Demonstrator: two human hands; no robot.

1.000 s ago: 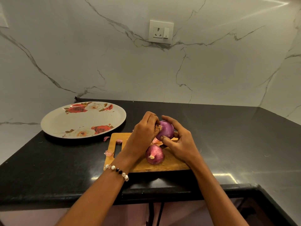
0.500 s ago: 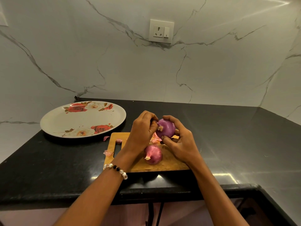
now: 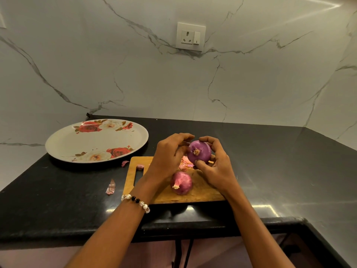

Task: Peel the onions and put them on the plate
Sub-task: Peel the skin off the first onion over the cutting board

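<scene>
The red onion (image 3: 199,154) you are working on sits raised above the wooden cutting board (image 3: 201,192), root tuft turned toward you, its surface smooth, glossy and purple, which suggests most of the dry skin is already off. Your right hand (image 3: 216,169) has its grip wrapped round it, thumb below and fingers curved over the top. Your left hand (image 3: 170,157) is curled at the onion's left flank, fingertips against it; whether that grip actually pinches a flap of skin is hidden, so I cannot tell.

To do this step well, turn the bulb slowly in the right hand and let the left work off any thin papery layer from the root end toward the tip, pulling along the curve and not straight out. Check the far side before calling it done.

The second onion (image 3: 181,183) lies on the board just below your hands, duller, striped pink, with its dry tip intact; it looks unpeeled. Pale pink skin scraps (image 3: 184,164) lie on the board, and a few more peel pieces (image 3: 111,188) on the glossy black desk (image 3: 58,200). The round floral plate (image 3: 63,141), smooth and shallow with red roses, waits to the left, holding no onion yet.
</scene>
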